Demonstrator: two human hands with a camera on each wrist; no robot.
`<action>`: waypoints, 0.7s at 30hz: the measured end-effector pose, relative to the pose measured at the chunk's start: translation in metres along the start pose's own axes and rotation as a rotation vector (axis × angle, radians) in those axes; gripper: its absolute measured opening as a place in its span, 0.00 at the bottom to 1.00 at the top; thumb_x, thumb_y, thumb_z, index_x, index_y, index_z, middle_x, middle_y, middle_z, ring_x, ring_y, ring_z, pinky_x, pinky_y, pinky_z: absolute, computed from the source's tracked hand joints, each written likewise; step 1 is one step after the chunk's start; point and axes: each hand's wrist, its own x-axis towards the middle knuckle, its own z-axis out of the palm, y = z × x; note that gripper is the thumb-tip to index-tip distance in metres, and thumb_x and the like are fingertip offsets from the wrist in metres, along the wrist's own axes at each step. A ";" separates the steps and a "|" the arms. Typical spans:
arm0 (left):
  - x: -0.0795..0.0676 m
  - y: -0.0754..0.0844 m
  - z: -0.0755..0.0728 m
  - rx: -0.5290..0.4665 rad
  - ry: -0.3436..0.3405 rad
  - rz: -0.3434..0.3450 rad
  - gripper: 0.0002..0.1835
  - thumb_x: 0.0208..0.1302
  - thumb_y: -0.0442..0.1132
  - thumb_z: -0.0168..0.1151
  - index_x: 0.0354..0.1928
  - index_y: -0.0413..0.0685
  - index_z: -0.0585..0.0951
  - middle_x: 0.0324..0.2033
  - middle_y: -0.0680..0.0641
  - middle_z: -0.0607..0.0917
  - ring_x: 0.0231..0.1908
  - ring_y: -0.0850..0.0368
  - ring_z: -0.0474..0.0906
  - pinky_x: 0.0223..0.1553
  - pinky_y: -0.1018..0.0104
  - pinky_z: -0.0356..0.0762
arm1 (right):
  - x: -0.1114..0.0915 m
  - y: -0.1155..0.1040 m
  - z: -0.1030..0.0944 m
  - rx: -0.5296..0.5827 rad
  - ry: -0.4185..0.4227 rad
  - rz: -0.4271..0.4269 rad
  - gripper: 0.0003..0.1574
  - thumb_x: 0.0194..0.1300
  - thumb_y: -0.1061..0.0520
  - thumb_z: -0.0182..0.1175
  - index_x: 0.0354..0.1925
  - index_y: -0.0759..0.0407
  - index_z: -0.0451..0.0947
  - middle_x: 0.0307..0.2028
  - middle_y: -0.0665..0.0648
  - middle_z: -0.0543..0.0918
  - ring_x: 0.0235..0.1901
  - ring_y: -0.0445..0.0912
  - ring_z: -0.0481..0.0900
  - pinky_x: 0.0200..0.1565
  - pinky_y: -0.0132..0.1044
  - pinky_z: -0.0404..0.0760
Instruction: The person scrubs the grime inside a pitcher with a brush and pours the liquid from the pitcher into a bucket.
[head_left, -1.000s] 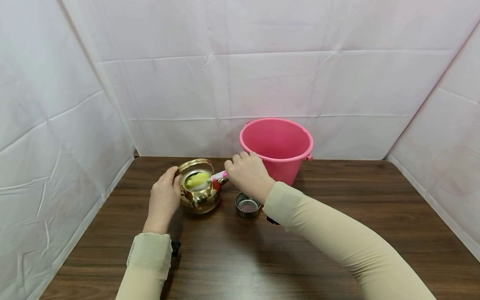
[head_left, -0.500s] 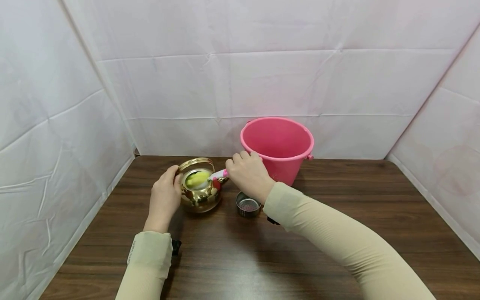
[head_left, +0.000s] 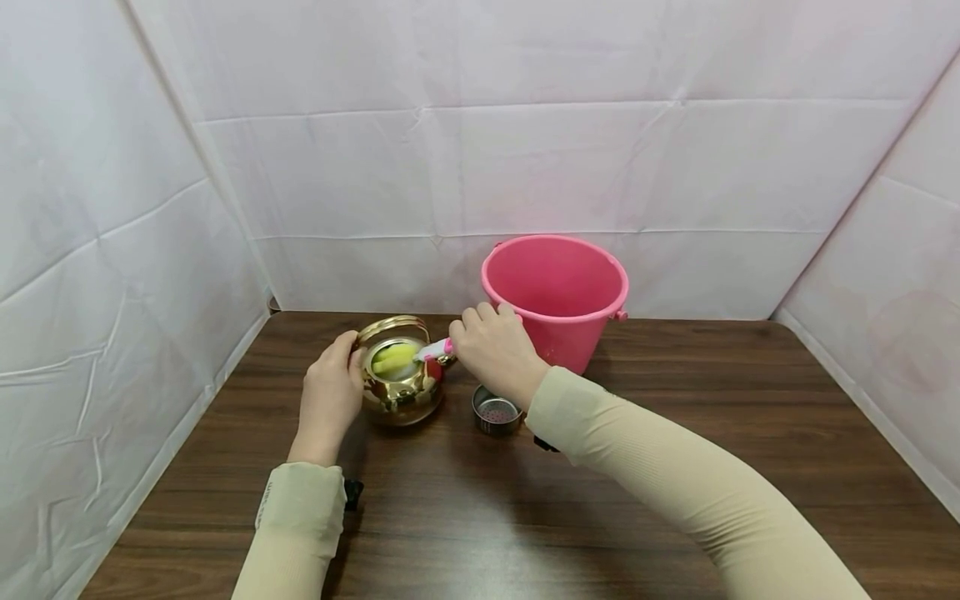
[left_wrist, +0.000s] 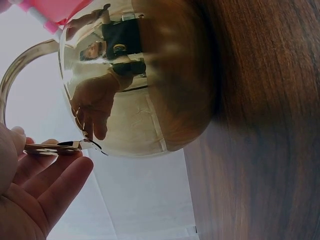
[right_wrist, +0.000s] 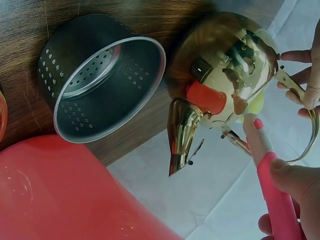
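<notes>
My left hand (head_left: 328,402) pinches the handle (left_wrist: 50,148) of a shiny gold kettle (head_left: 399,406) between thumb and fingers, on its left side. The kettle stands lidless on the table, its handle raised. From the right, my right hand (head_left: 497,352) grips the pink and white handle of a cleaning brush (right_wrist: 272,185). Its yellow, sponge-like head (head_left: 393,360) sits in the kettle's mouth, the lower part hidden inside. In the right wrist view, the gold spout (right_wrist: 181,137) points towards the bucket side.
A perforated metal strainer (head_left: 495,414) stands just right of the kettle, below my right hand. Behind that hand is a tall pink bucket (head_left: 573,342). Brown wood-grain table (head_left: 450,525) lies in front; a white sheet (head_left: 562,167) hangs behind it.
Almost nothing differs. The yellow brush head shifts slightly within the kettle's mouth as the right hand moves a little; the left hand stays on the handle.
</notes>
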 end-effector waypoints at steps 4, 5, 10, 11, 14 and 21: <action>0.000 0.000 0.000 -0.001 0.006 0.000 0.12 0.69 0.34 0.52 0.51 0.35 0.75 0.44 0.32 0.82 0.44 0.34 0.80 0.43 0.42 0.77 | 0.000 0.000 0.001 -0.002 0.031 -0.008 0.06 0.62 0.61 0.57 0.27 0.57 0.76 0.25 0.55 0.77 0.26 0.49 0.72 0.25 0.35 0.68; 0.000 0.000 0.000 -0.001 0.006 0.000 0.12 0.69 0.34 0.52 0.51 0.35 0.75 0.44 0.32 0.82 0.44 0.34 0.80 0.42 0.42 0.77 | 0.000 0.000 0.001 -0.003 0.039 -0.010 0.06 0.62 0.61 0.57 0.27 0.57 0.76 0.25 0.55 0.77 0.26 0.49 0.72 0.25 0.35 0.68; 0.000 0.001 0.000 -0.003 0.003 -0.006 0.13 0.69 0.34 0.53 0.52 0.35 0.75 0.45 0.32 0.81 0.45 0.34 0.79 0.44 0.42 0.77 | -0.001 -0.001 0.001 -0.010 0.068 -0.013 0.07 0.62 0.61 0.57 0.27 0.57 0.75 0.24 0.55 0.77 0.25 0.48 0.72 0.25 0.36 0.68; 0.000 0.000 0.000 -0.003 0.002 -0.008 0.13 0.69 0.34 0.53 0.52 0.35 0.74 0.45 0.32 0.81 0.45 0.34 0.79 0.44 0.42 0.77 | -0.001 -0.001 0.001 -0.010 0.072 -0.014 0.07 0.62 0.61 0.57 0.27 0.57 0.75 0.24 0.55 0.77 0.25 0.48 0.72 0.25 0.36 0.68; 0.000 0.000 0.001 -0.004 0.001 -0.010 0.13 0.69 0.34 0.52 0.52 0.35 0.74 0.45 0.32 0.81 0.46 0.34 0.79 0.45 0.42 0.77 | -0.001 -0.001 0.000 -0.011 0.075 -0.017 0.06 0.62 0.61 0.57 0.27 0.57 0.75 0.24 0.54 0.77 0.25 0.48 0.72 0.25 0.36 0.68; -0.001 -0.001 0.002 -0.005 0.023 0.005 0.12 0.68 0.33 0.54 0.50 0.36 0.75 0.44 0.33 0.82 0.44 0.34 0.80 0.42 0.42 0.77 | -0.003 -0.001 -0.001 -0.018 0.078 -0.037 0.05 0.61 0.60 0.58 0.28 0.56 0.76 0.25 0.54 0.77 0.26 0.48 0.72 0.25 0.36 0.68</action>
